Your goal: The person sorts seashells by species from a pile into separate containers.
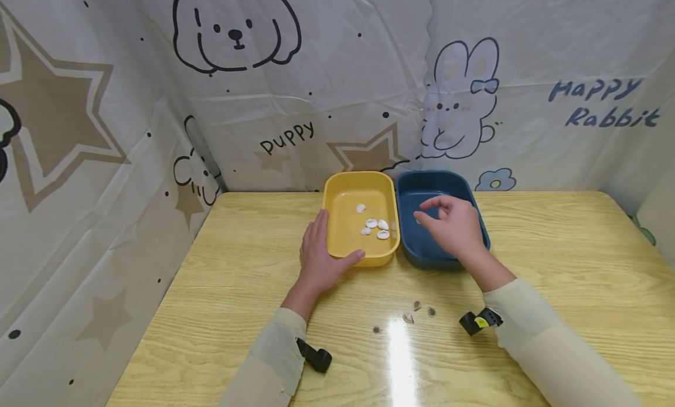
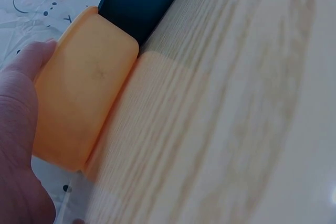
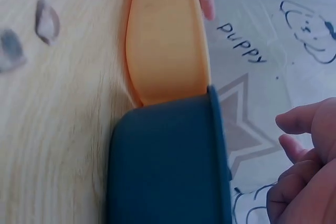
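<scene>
My left hand (image 1: 321, 257) rests at the near-left corner of a yellow tray (image 1: 361, 259), fingers along its left wall and thumb on the front rim. Several white seashells (image 1: 383, 235) lie inside this tray. Over a dark blue tray (image 1: 435, 263) hovers my right hand (image 1: 456, 225), its thumb and index finger apart with nothing seen between them. Just below the right thumb tip a small pale thing (image 1: 419, 221) shows; whether it lies in the tray or is in the air I cannot tell. The right wrist view shows this hand (image 3: 310, 166) above the blue rim.
Several small grey-brown shells (image 1: 408, 318) lie scattered on the wooden table (image 1: 232, 313) in front of the trays, two of them near the blue one. Behind the trays hangs a printed cloth (image 1: 295, 96). Both wrists wear black cameras (image 1: 319, 360).
</scene>
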The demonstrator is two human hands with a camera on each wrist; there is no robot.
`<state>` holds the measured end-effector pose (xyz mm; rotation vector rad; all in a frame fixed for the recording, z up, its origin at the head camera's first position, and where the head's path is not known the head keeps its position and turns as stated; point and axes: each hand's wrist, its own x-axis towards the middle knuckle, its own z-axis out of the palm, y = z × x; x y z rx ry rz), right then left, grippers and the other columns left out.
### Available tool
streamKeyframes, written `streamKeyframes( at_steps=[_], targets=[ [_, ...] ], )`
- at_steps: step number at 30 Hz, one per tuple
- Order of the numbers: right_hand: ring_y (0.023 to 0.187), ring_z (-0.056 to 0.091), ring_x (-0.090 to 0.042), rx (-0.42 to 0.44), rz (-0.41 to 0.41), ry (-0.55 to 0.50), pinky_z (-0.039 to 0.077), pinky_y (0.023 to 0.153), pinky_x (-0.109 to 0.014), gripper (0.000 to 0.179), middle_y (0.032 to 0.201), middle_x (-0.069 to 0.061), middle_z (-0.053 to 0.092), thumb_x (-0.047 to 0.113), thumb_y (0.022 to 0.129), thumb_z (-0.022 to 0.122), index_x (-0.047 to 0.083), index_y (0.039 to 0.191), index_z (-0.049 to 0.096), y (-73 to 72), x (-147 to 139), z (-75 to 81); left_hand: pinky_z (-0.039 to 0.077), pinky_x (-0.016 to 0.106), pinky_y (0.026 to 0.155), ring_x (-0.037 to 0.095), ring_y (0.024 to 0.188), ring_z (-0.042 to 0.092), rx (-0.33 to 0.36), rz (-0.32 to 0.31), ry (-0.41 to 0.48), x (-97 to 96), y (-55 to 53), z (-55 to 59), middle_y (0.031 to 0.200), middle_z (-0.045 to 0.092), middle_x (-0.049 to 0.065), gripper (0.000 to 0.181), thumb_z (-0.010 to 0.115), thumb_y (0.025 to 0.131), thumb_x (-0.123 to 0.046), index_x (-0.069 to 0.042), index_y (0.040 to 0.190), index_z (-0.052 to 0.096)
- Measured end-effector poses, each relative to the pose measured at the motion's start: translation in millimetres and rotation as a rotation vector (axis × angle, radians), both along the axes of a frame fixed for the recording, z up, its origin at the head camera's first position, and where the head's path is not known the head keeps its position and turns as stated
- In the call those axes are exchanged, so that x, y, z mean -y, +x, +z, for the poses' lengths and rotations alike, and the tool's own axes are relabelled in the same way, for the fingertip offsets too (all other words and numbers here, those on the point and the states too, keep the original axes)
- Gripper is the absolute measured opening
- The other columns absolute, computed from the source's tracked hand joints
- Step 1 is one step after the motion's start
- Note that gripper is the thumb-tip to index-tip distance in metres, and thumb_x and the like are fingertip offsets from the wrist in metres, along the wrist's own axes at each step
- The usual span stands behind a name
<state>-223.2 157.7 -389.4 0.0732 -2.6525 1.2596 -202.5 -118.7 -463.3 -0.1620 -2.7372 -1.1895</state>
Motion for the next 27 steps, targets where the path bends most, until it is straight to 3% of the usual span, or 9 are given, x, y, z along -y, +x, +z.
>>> streamKeyframes(
  at_steps=[6,13,27],
  targets=[
    [0.039,0.032,-0.018,-0.006,0.059,0.008,0.024,0.039,-0.028,0.025,0.051,0.002,0.032,0.036,0.090,0.076,0.012,0.099,0.073,19.5,-1,5.2,0.012,0.055,0.115,0.030,0.149,0.010,0.000,0.003,-0.010,0.0,-0.4,-0.4,0.166,0.010,-0.006,0.119,0.075,0.075,-0.067,-0.020,0.162,0.009],
    [0.042,0.032,-0.019,-0.012,0.120,0.044,0.026,0.043,-0.030,0.020,0.051,0.002,0.033,0.027,0.088,0.079,0.011,0.098,0.074,38.7,-1,7.6,0.012,0.056,0.115,0.031,0.149,0.010,-0.008,-0.004,-0.006,0.3,-1.0,-1.8,0.166,0.010,-0.005,0.119,0.075,0.075,-0.067,-0.018,0.162,0.010],
    [0.043,0.030,-0.014,0.014,0.210,0.080,0.028,0.045,-0.030,0.019,0.051,0.006,0.030,0.022,0.084,0.083,0.009,0.095,0.074,69.7,-16,-10.6,0.012,0.057,0.114,0.029,0.149,0.009,0.000,0.005,0.007,0.2,-1.5,-3.3,0.166,0.009,-0.007,0.120,0.075,0.074,-0.068,-0.019,0.162,0.010]
  ],
)
